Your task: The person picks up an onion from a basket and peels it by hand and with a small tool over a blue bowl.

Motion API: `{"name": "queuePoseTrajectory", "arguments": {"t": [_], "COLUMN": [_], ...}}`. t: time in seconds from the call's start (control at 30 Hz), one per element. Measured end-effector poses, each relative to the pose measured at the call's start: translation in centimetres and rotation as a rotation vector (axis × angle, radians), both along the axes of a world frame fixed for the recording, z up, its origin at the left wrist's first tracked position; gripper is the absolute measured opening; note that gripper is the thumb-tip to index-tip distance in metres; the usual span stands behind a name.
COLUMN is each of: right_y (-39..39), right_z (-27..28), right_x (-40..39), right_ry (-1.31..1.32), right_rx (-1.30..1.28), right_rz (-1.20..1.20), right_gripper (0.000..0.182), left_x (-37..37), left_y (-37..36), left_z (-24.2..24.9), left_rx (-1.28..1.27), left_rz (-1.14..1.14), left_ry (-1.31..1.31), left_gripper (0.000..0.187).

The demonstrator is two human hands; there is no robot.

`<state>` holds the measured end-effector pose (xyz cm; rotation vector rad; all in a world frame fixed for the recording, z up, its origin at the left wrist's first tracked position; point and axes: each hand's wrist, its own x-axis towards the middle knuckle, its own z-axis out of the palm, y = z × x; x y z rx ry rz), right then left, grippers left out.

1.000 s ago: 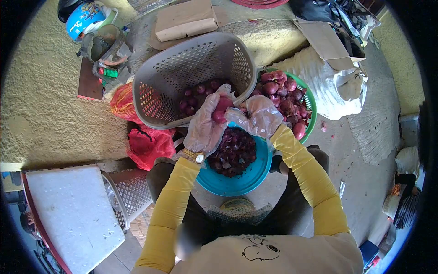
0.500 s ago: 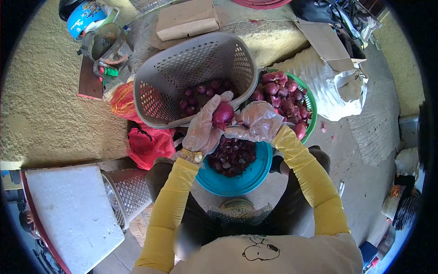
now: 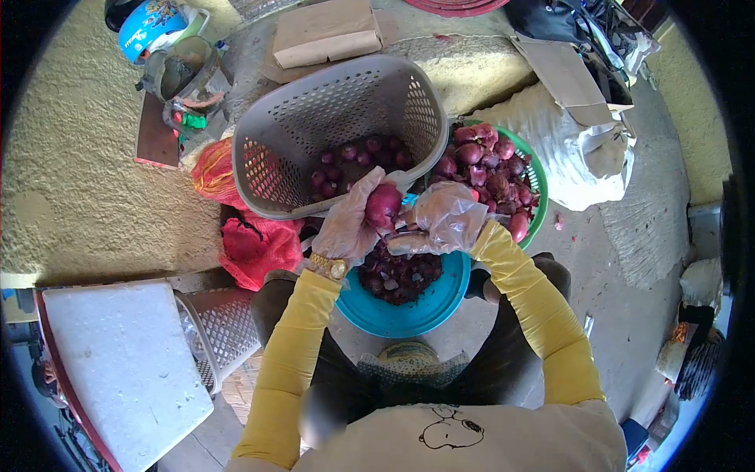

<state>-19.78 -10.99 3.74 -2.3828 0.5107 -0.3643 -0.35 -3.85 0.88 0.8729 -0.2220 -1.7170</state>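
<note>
My left hand (image 3: 350, 224), in a clear plastic glove with a gold watch at the wrist, grips a red onion (image 3: 383, 206). My right hand (image 3: 444, 219), also gloved, is closed and pressed against the onion's right side; a small blade seems to sit in it, but I cannot tell for sure. Both hands hover over a teal bowl (image 3: 440, 303) filled with dark purple onion skins. Behind them a tilted grey basket (image 3: 275, 134) holds several peeled onions. A green bowl (image 3: 538, 177) to the right is heaped with red onions.
A red mesh bag (image 3: 255, 248) and an orange one (image 3: 211, 175) lie at the left. A white sack (image 3: 566, 145) and cardboard (image 3: 562, 67) sit at the right. A white foam slab (image 3: 126, 362) covers a crate at lower left. A helmet (image 3: 149, 27) rests at the top left.
The onion has turned in my left hand, showing more of its round side. Both hands have dropped slightly toward the teal bowl, and my right hand has closed in on the onion.
</note>
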Motion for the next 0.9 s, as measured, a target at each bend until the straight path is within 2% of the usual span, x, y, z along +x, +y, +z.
{"name": "queuePoseTrajectory", "arguments": {"t": [0.07, 0.2, 0.3, 0.37, 0.43, 0.5, 0.53, 0.6, 0.63, 0.73, 0.8, 0.83, 0.9], "right_y": [-0.2, -0.3, -0.1, -0.2, 0.1, 0.3, 0.2, 0.2, 0.1, 0.0, -0.1, -0.1, -0.4], "right_z": [1.4, 1.3, 1.5, 0.6, 0.5, 0.3, -0.2, -1.0, -0.9, -0.4, -0.6, -0.8, -1.0], "right_x": [0.1, 0.1, -0.1, -0.1, 0.2, 0.5, 0.6, 0.7, 0.6, 0.6, 0.6, 0.6, 0.6], "right_ry": [0.352, 0.385, 0.293, -0.026, -0.005, 0.051, 0.052, -0.007, -0.006, 0.022, -0.063, -0.064, -0.038], "right_rx": [-0.198, -0.245, -0.185, -0.180, -0.230, -0.309, -0.310, -0.302, -0.302, -0.267, -0.310, -0.308, -0.202], "right_rz": [0.102, 0.159, 0.040, -0.133, -0.211, -0.329, -0.329, -0.377, -0.379, -0.360, -0.346, -0.345, -0.339], "right_gripper": [0.062, 0.063, 0.064, 0.062, 0.064, 0.068, 0.068, 0.067, 0.067, 0.066, 0.059, 0.059, 0.057], "left_x": [0.4, 0.8, 1.1, 1.0, 0.5, -0.2, 0.2, 0.1, 0.1, -0.2, -0.5, -0.4, -0.6], "left_y": [0.1, 0.2, 0.4, 0.3, 0.1, -0.5, -0.5, -0.4, -0.4, -0.6, -0.8, -0.6, -0.5], "left_z": [0.0, 0.8, 0.3, 0.6, -0.5, -2.1, -2.8, 0.8, 0.3, -3.8, -4.6, -4.9, -2.1], "left_rx": [0.020, -0.011, -0.004, -0.017, -0.027, -0.386, -0.388, -0.065, -0.064, -0.283, -0.425, -0.424, -0.332], "left_rz": [0.002, -0.019, 0.013, 0.044, 0.075, 0.184, 0.184, 0.136, 0.134, 0.125, 0.113, 0.113, 0.115], "left_ry": [0.003, -0.028, -0.038, -0.030, -0.015, -0.821, -0.821, 0.219, 0.220, -0.399, -0.812, -0.813, -0.466], "left_gripper": [0.050, 0.054, 0.056, 0.055, 0.055, 0.041, 0.041, 0.040, 0.040, 0.044, 0.049, 0.049, 0.050]}}
